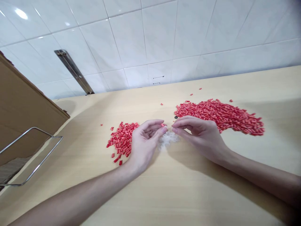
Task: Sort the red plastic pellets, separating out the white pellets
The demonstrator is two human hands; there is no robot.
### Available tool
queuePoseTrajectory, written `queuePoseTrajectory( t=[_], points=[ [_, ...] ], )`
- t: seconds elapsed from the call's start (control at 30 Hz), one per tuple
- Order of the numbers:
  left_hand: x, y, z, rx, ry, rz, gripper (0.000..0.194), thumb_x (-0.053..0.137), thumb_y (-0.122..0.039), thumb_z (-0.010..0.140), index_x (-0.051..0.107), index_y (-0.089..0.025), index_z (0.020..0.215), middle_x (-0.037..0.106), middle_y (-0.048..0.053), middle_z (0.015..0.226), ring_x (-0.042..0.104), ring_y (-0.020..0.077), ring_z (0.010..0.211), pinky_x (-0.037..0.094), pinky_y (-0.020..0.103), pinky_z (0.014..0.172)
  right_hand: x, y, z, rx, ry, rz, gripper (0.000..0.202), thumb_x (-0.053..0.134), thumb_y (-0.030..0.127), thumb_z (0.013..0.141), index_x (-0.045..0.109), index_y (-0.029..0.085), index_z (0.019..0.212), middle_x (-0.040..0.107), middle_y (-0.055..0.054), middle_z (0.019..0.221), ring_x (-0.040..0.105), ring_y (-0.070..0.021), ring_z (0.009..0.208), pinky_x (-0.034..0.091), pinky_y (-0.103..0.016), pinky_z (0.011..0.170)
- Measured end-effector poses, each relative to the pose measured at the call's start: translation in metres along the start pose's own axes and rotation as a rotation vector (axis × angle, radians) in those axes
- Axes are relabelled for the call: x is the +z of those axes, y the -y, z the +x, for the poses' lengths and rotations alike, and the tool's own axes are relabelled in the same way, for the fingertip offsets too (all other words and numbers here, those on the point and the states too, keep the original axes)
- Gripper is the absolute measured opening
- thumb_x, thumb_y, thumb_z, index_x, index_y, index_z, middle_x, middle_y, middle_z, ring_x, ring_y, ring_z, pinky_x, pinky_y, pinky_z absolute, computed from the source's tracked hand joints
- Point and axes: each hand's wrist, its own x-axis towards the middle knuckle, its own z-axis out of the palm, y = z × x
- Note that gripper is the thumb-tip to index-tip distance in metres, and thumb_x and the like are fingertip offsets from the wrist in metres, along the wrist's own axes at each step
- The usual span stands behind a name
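Observation:
My left hand (147,141) pinches a small red piece (162,125) between thumb and fingers, beside a pile of short red tubes (122,138). Close to its right, my right hand (202,135) has thumb and index fingertip pressed together; whatever lies between them is too small to make out. A heap of small clear-white pieces (168,138) lies on the table just below and between both hands. Behind my right hand spreads a larger pile of red pieces (221,113), partly covered by the hand. A small black ring (176,117) lies at that pile's left edge.
The pale wooden table (150,197) meets a white tiled wall (160,31). A metal bracket (75,72) leans at the back left. At the far left stand a cardboard box (25,110) and a bent wire frame (42,161). Several loose red pieces lie around the piles.

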Motion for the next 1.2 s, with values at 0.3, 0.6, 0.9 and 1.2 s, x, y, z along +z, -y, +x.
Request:
queuePoseTrajectory(
  t=[0.3, 0.6, 0.9, 1.2],
  points=[
    [0.0043, -0.0052, -0.0029, -0.018, -0.030, 0.023, 0.020, 0.086, -0.022, 0.061, 0.077, -0.017, 0.077, 0.076, 0.005, 0.078, 0.069, 0.0157, 0.072, 0.056, 0.028, 0.071, 0.0034, 0.0070, -0.0031, -0.064, 0.041, 0.090, 0.009, 0.068, 0.020, 0.083, 0.072, 0.024, 0.090, 0.072, -0.003, 0.086, 0.066, -0.0192, 0.081, 0.054, -0.034, 0.072],
    [0.0034, -0.0040, -0.0034, -0.011, -0.006, -0.026, 0.020, 0.087, -0.018, 0.060, 0.076, -0.017, 0.078, 0.075, 0.003, 0.074, 0.069, 0.0124, 0.069, 0.056, 0.023, 0.068, 0.0038, 0.0064, -0.0049, -0.058, 0.050, 0.142, 0.015, 0.068, 0.015, 0.083, 0.069, 0.025, 0.093, 0.069, -0.002, 0.090, 0.065, -0.0171, 0.084, 0.054, -0.031, 0.074],
    [0.0029, -0.0046, -0.0033, -0.066, -0.001, 0.021, 0.018, 0.082, -0.015, 0.067, 0.079, -0.017, 0.085, 0.079, 0.007, 0.085, 0.073, 0.0162, 0.076, 0.059, 0.025, 0.075, 0.0042, 0.0090, -0.0049, -0.063, 0.043, 0.189, 0.018, 0.066, 0.010, 0.084, 0.069, 0.024, 0.094, 0.067, 0.000, 0.090, 0.064, -0.0125, 0.086, 0.054, -0.024, 0.076],
    [0.0050, -0.0068, -0.0055, -0.043, 0.035, 0.071, 0.018, 0.079, -0.013, 0.070, 0.079, -0.018, 0.088, 0.078, 0.006, 0.091, 0.074, 0.0174, 0.083, 0.059, 0.023, 0.078, 0.0046, 0.0045, -0.0042, -0.063, 0.088, 0.204, 0.016, 0.065, 0.011, 0.085, 0.067, 0.023, 0.096, 0.065, -0.001, 0.090, 0.062, -0.0135, 0.084, 0.053, -0.026, 0.074]
  ],
)
